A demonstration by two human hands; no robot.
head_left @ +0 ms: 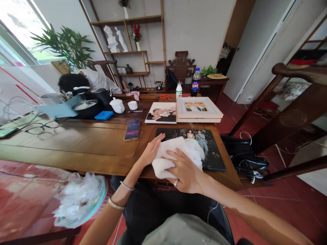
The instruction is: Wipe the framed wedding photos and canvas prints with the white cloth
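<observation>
A dark wedding photo panel point(216, 154) lies flat on the wooden table in front of me, showing a couple outdoors. My right hand point(185, 170) presses a folded white cloth point(172, 146) onto the panel's left part, with fingers spread over the cloth and partly curled into its fold. At the panel's left edge, my left hand point(152, 149) rests with fingers stretched out, touching the panel's edge beside the cloth. The cloth hides the panel's lower left corner. Just behind are another photo panel point(162, 114) and a stack of white-framed pictures point(199, 109).
A phone point(132, 129) lies left of the panel on the table point(102, 149). Orange-handled scissors point(166, 97), a white bottle point(179, 90) and a cola bottle point(195, 83) stand behind. A person point(94, 80) leans low across the table. A plastic-lined basket point(81, 200) sits lower left.
</observation>
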